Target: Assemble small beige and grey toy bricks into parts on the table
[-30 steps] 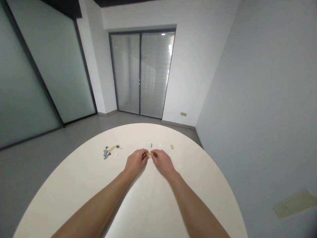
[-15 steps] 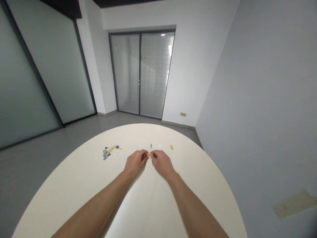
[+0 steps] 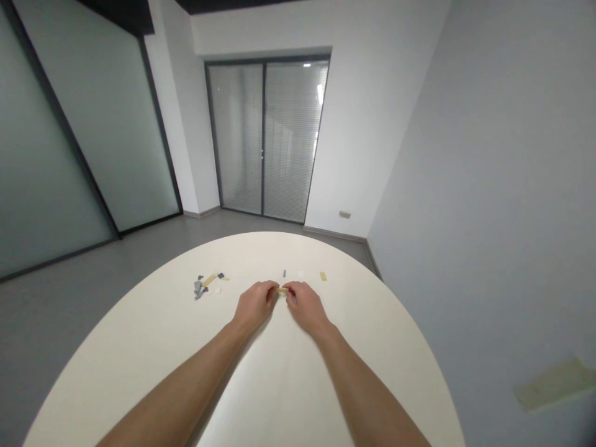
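Note:
A small tan piece (image 3: 282,290), perhaps a toy building brick, is pinched between my two hands just above the table. My left hand (image 3: 255,304) grips its left end with closed fingertips. On the right end, the fingers of my right hand (image 3: 305,305) are closed as well. The fingertips hide much of the piece, so its exact shape cannot be made out. Just beyond the hands lie a small grey piece (image 3: 284,273), a faint white piece (image 3: 301,274) and a flat tan piece (image 3: 323,276).
A loose cluster of grey pieces (image 3: 198,288), with a long tan strip (image 3: 209,280), a dark piece (image 3: 221,275) and white bits, lies left on the round white table (image 3: 153,335). Beyond the table's curved edge stand a glass door (image 3: 261,143) and walls.
Both hands stay almost in the same place on the tan piece. The right fingers have shifted very slightly; the loose pieces on the table lie as before.

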`<state>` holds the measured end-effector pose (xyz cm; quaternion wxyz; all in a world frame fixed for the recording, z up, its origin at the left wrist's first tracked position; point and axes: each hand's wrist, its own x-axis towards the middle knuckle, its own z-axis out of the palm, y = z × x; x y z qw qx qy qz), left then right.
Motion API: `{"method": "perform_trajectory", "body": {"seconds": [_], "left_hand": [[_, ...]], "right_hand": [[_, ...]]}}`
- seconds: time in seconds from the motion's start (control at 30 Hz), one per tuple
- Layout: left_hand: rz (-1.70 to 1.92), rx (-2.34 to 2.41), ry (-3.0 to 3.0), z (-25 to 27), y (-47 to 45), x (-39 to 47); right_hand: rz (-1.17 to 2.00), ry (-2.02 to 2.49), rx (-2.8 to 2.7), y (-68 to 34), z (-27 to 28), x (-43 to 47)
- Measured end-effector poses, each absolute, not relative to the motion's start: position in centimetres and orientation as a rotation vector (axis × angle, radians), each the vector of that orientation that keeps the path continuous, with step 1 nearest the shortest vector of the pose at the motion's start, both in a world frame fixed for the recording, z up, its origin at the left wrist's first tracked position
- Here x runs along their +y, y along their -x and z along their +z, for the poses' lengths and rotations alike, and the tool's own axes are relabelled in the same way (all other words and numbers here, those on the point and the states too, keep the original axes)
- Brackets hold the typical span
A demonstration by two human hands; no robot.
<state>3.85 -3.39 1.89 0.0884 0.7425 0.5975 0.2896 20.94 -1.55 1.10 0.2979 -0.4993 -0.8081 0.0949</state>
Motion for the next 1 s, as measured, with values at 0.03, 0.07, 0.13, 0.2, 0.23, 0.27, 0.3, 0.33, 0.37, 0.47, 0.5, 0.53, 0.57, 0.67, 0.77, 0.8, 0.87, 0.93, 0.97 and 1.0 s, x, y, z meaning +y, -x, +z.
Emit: {"method": "perform_trajectory", "body": {"seconds": [0.03,0.07,0.13,0.2,0.23,0.27,0.3,0.33,0.37,0.47,0.5,0.53,0.57,0.67,0.77,0.8,0.87,0.93,0.97,1.0], "left_hand": [[0.866,1.77,-2.21,1.91,-3.85,-3.4],[0.869,1.764,-2.208,1.95,-3.85,-3.41],[0.867,1.769,-2.197,2.04,-3.87,-3.43],[0.863,1.778,-2.184,2.11,-3.91,-3.46],[0.864,1.782,-2.178,2.12,-3.92,-3.46],[0.867,1.785,-2.174,2.12,-3.94,-3.46],[0.871,1.789,-2.171,2.11,-3.95,-3.46],[0.875,1.793,-2.168,2.09,-3.95,-3.46],[0.877,1.799,-2.165,2.07,-3.96,-3.45],[0.868,1.815,-2.152,2.01,-3.97,-3.41],[0.864,1.817,-2.15,1.99,-3.98,-3.39],[0.862,1.818,-2.149,1.97,-3.98,-3.37],[0.864,1.818,-2.15,1.95,-3.98,-3.36],[0.873,1.82,-2.157,1.85,-3.97,-3.32],[0.886,1.816,-2.166,1.8,-3.97,-3.31],[0.887,1.816,-2.166,1.81,-3.98,-3.32],[0.883,1.816,-2.161,1.86,-4.02,-3.36],[0.871,1.816,-2.157,1.94,-4.07,-3.4],[0.867,1.816,-2.156,1.97,-4.09,-3.42],[0.866,1.816,-2.156,1.98,-4.1,-3.44]], "right_hand": [[0.254,1.327,-2.146,-20.94,1.12,-1.56],[0.256,1.328,-2.147,-20.94,1.14,-1.58],[0.263,1.337,-2.151,-20.94,1.22,-1.61],[0.268,1.344,-2.154,-20.94,1.28,-1.65],[0.269,1.345,-2.153,-20.94,1.3,-1.66],[0.269,1.343,-2.151,-20.95,1.31,-1.67],[0.268,1.34,-2.149,-20.95,1.31,-1.67],[0.267,1.336,-2.146,-20.96,1.3,-1.67],[0.267,1.334,-2.145,-20.97,1.3,-1.67],[0.272,1.34,-2.146,-20.96,1.32,-1.69],[0.275,1.348,-2.145,-20.96,1.34,-1.7],[0.278,1.356,-2.144,-20.95,1.36,-1.7],[0.281,1.364,-2.142,-20.95,1.38,-1.71],[0.285,1.362,-2.142,-20.96,1.39,-1.7],[0.276,1.34,-2.143,-20.98,1.33,-1.64],[0.272,1.337,-2.141,-20.98,1.29,-1.62],[0.269,1.338,-2.139,-20.98,1.23,-1.58],[0.271,1.337,-2.139,-21.0,1.18,-1.55],[0.272,1.334,-2.138,-21.0,1.16,-1.54],[0.273,1.332,-2.138,-21.01,1.14,-1.53]]}}
